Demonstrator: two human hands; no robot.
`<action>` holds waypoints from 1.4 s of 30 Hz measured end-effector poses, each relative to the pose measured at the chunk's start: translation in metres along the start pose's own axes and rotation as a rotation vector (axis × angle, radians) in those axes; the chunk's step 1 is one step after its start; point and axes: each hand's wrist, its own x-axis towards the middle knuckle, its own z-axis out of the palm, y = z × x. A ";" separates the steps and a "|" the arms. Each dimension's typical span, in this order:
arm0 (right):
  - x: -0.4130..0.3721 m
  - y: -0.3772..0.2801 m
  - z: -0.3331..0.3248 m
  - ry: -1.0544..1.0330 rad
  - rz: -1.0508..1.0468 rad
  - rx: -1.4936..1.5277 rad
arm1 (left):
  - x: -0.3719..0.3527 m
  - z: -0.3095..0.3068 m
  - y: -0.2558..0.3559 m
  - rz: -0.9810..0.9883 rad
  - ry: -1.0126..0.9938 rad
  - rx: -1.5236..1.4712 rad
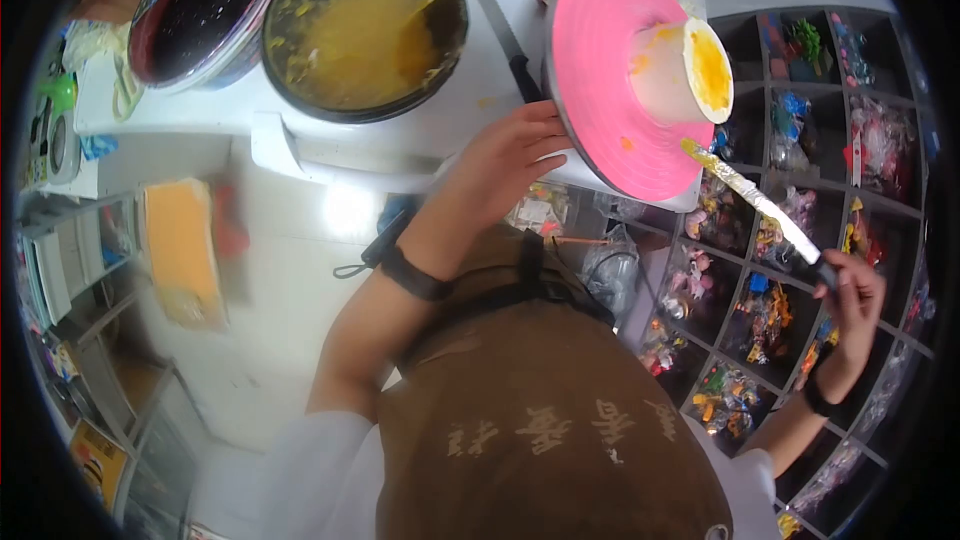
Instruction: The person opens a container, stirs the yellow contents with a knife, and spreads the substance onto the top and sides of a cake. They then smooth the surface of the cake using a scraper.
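Note:
My left hand [505,162] rests its fingers on the edge of a pink turntable [600,90]. A small round cake [680,70] with orange-yellow filling on top sits on the turntable. My right hand [850,290] holds a long palette knife [750,195] by its dark handle. The blade's tip is smeared with yellow cream and touches the pink surface just below the cake.
A bowl of yellow cream [365,25] and a bowl of dark red jam [205,5] stand on the white counter [450,120]. A long dark knife [505,35] lies beside the turntable. A rack of compartments [800,190] with small colourful decorations lies under my right hand.

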 end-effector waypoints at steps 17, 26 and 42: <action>-0.089 0.104 0.206 0.262 0.329 0.679 | -0.020 0.030 -0.014 -0.242 0.090 0.255; -0.093 0.114 0.208 0.181 0.342 0.763 | -0.025 0.037 -0.031 -0.254 0.093 0.217; -0.081 0.120 0.195 0.071 0.471 1.303 | -0.020 0.037 -0.033 -0.147 0.100 0.181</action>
